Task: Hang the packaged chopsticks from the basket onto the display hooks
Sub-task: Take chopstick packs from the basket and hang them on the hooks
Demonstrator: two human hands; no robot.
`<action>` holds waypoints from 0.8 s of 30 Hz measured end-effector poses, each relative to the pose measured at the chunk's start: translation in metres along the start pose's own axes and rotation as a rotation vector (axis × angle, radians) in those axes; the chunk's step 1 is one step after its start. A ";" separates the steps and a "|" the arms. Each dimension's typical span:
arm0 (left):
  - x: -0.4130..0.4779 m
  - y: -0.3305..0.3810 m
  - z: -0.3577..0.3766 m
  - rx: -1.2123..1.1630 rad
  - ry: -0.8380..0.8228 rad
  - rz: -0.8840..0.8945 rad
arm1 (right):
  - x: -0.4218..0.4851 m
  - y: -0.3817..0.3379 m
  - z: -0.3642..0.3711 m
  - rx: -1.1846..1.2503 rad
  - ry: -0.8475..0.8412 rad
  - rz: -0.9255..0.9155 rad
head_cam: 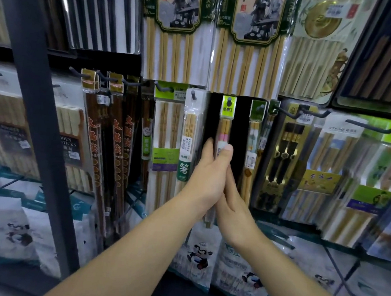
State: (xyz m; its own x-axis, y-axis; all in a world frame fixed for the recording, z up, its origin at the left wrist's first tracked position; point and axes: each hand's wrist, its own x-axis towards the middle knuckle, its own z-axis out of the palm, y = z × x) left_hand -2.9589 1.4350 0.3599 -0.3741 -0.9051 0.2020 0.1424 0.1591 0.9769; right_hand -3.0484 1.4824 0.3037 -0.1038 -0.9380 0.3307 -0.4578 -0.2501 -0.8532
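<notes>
both hands meet in front of a wall of hanging chopstick packs. the left hand point(207, 173) is closed on the narrow pack of chopsticks point(225, 127), thumb at its right edge and fingers behind its left edge, gripping it about halfway down. the right hand point(232, 199) lies flat against the left one from below, fingers extended upward along the pack's lower half; whether it actually grips the pack cannot be told. the pack has a yellow-green header card with a hole that sits on a dark display hook point(229, 100), so it hangs there, upright, against a black backing strip. just left of it hangs a white-and-green pack point(191, 133), and just right a slim pack with a green header point(254, 139). a dark metal post point(33, 108) crosses the left foreground.
</notes>
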 end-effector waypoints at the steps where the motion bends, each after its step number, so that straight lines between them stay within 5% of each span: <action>1: -0.009 -0.004 -0.003 0.007 -0.011 -0.016 | -0.012 0.003 0.001 0.003 -0.018 0.030; 10: -0.120 -0.102 -0.029 0.131 -0.138 -0.203 | -0.149 0.090 0.024 0.003 -0.245 0.586; 19: -0.216 -0.265 -0.085 0.941 0.071 -0.571 | -0.265 0.221 0.067 -0.393 -0.536 0.676; 24: -0.266 -0.320 -0.106 1.027 0.067 -0.742 | -0.301 0.266 0.089 -0.551 -0.672 0.712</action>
State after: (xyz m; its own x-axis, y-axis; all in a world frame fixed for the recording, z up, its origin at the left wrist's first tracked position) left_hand -2.8076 1.5831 -0.0139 -0.0082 -0.9210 -0.3895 -0.8659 -0.1883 0.4634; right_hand -3.0605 1.6768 -0.0583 -0.0766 -0.8055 -0.5877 -0.8291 0.3788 -0.4112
